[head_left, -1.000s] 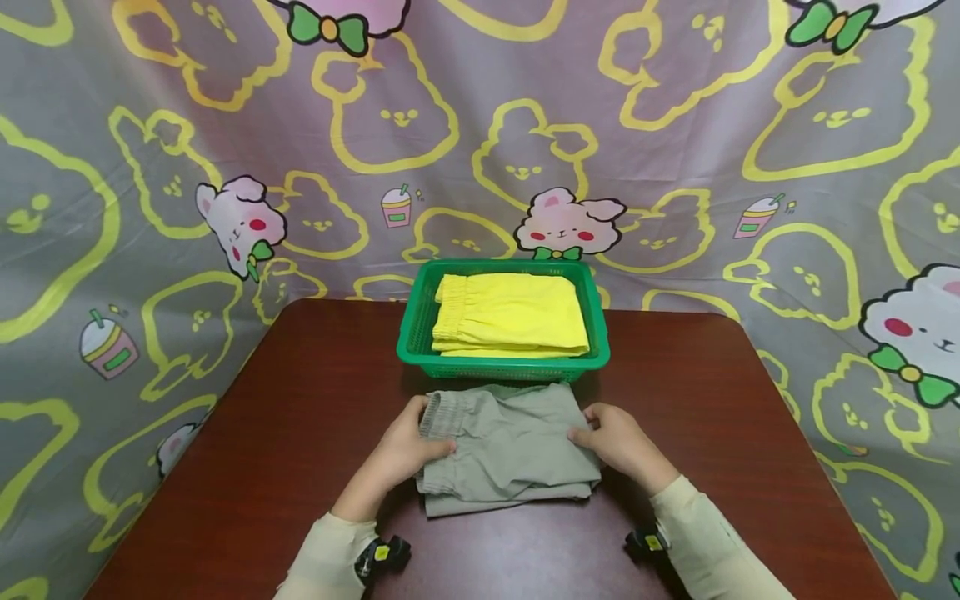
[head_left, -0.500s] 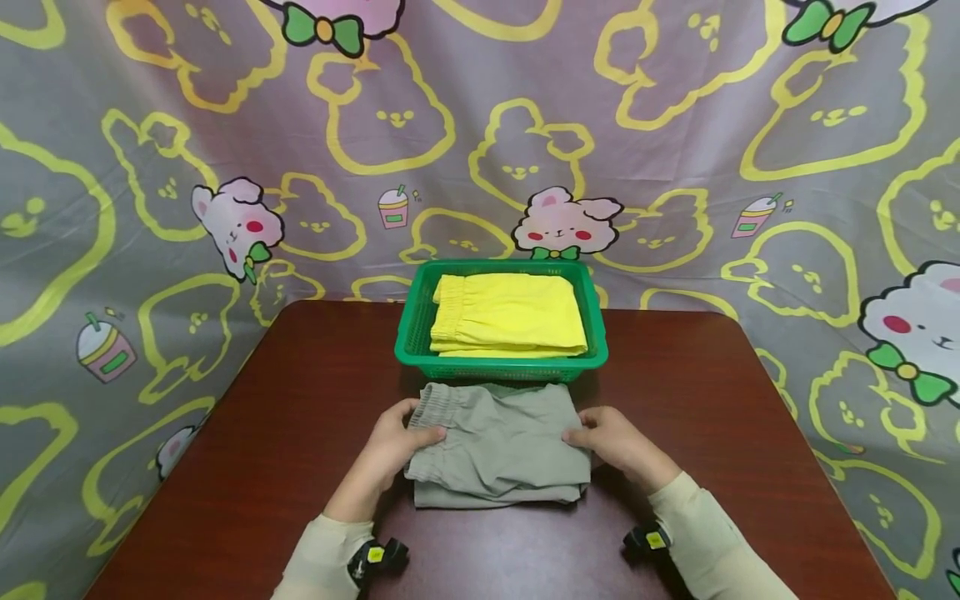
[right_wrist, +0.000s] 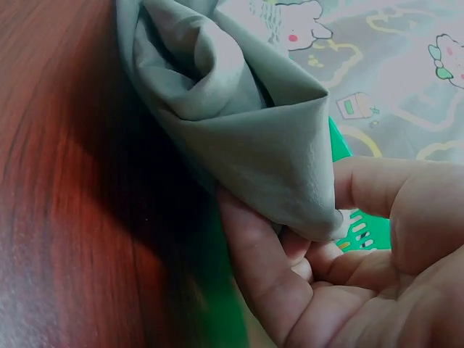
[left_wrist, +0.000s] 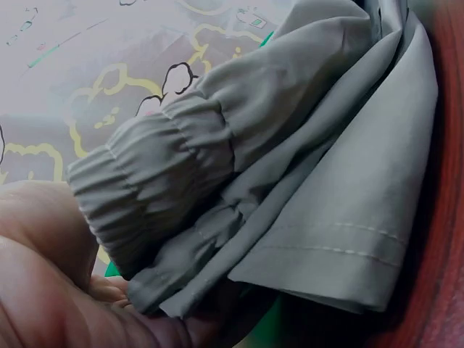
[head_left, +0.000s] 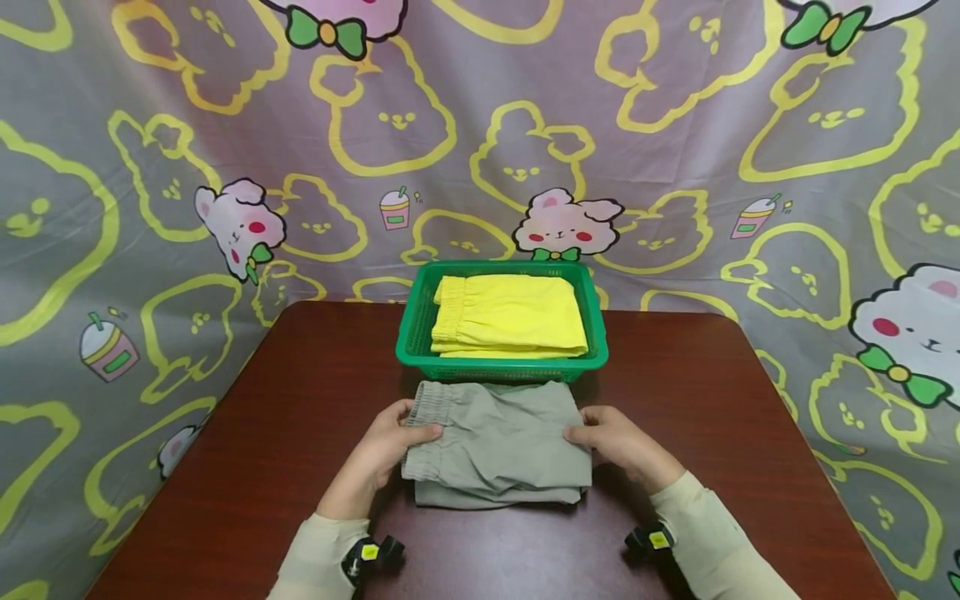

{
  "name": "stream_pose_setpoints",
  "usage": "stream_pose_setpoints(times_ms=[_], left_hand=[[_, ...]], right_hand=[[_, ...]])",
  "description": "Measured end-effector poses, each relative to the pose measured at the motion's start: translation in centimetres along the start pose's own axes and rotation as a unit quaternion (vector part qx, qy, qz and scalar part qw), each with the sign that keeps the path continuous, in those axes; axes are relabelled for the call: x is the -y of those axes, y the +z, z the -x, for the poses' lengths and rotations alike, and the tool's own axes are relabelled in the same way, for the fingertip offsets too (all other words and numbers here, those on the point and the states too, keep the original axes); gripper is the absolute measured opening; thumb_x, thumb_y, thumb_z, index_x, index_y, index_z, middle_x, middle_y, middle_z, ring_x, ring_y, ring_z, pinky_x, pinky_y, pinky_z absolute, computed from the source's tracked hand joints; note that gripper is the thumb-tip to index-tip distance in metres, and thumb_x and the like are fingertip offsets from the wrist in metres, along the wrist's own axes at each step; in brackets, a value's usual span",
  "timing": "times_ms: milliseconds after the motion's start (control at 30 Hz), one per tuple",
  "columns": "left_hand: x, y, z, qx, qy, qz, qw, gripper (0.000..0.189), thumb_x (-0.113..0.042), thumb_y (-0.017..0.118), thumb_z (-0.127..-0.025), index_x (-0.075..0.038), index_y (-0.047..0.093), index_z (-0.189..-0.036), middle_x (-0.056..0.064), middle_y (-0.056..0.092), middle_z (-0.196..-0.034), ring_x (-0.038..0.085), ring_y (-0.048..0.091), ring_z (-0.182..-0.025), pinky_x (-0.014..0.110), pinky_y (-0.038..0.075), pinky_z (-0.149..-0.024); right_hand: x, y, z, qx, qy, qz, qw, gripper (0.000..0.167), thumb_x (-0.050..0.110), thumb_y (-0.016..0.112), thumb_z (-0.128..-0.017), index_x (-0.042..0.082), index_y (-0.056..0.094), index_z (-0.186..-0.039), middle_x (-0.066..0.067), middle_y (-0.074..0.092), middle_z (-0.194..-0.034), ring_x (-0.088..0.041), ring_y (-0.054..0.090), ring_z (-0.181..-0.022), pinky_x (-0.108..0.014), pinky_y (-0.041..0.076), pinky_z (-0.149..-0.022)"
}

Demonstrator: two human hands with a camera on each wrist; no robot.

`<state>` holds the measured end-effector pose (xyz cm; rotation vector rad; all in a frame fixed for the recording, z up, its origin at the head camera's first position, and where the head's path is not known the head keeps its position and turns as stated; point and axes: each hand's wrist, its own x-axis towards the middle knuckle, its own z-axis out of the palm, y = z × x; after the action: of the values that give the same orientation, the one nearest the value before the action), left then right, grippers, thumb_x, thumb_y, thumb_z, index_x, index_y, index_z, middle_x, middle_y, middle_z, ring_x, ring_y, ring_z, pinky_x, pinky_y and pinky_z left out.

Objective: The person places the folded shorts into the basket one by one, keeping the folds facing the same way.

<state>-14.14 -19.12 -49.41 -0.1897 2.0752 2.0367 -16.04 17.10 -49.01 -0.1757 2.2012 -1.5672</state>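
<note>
Folded grey-green shorts lie between my two hands, just in front of the green basket. My left hand grips the elastic waistband end, thumb on top and fingers beneath. In the left wrist view the gathered waistband and a stitched leg hem hang in layers beside that palm. At the opposite end, my right hand pinches the folded edge. The right wrist view has the rolled inner layers in sight, with fingers tucked under the fold.
The green plastic basket stands at the back of the brown table, with folded yellow shorts inside. A patterned cloth hangs behind the table and along both sides.
The grey-green shorts have shifted left and slightly toward the basket, both hands still holding the ends. The left hand has moved left with the waistband. Basket and yellow shorts stay put.
</note>
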Motion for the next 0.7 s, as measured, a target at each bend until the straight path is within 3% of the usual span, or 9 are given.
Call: stream_pose_setpoints(times_ms=[367, 500, 700], left_hand=[[-0.1, -0.4, -0.1, 0.006, 0.018, 0.010, 0.9998, 0.047, -0.005, 0.077, -0.088, 0.001, 0.051, -0.126, 0.011, 0.071, -0.103, 0.021, 0.071, -0.083, 0.035, 0.059, -0.071], [-0.2, -0.3, -0.1, -0.003, 0.032, 0.024, 0.9992, 0.047, -0.005, 0.077, -0.087, 0.001, 0.051, -0.126, 0.009, 0.071, -0.103, 0.020, 0.070, -0.083, 0.034, 0.058, -0.071], [-0.4, -0.3, -0.1, -0.001, 0.029, 0.031, 0.9991, 0.046, -0.004, 0.077, -0.087, 0.001, 0.052, -0.126, 0.008, 0.071, -0.102, 0.020, 0.070, -0.083, 0.034, 0.057, -0.072]], right_hand=[[0.8, -0.9, 0.7, 0.046, 0.001, -0.010, 0.9989, 0.028, 0.018, 0.065, -0.099, -0.006, 0.060, -0.112, -0.011, 0.069, -0.096, -0.021, 0.070, -0.082, -0.042, 0.061, -0.069], [0.9, -1.1, 0.8, 0.052, -0.002, -0.014, 0.9986, 0.028, 0.018, 0.066, -0.098, -0.006, 0.059, -0.109, -0.011, 0.069, -0.094, -0.022, 0.070, -0.080, -0.043, 0.061, -0.067], [1.3, -1.7, 1.0, 0.044, 0.004, -0.003, 0.9990, 0.026, 0.019, 0.070, -0.096, -0.003, 0.059, -0.102, -0.010, 0.068, -0.092, -0.022, 0.070, -0.076, -0.042, 0.061, -0.065]])
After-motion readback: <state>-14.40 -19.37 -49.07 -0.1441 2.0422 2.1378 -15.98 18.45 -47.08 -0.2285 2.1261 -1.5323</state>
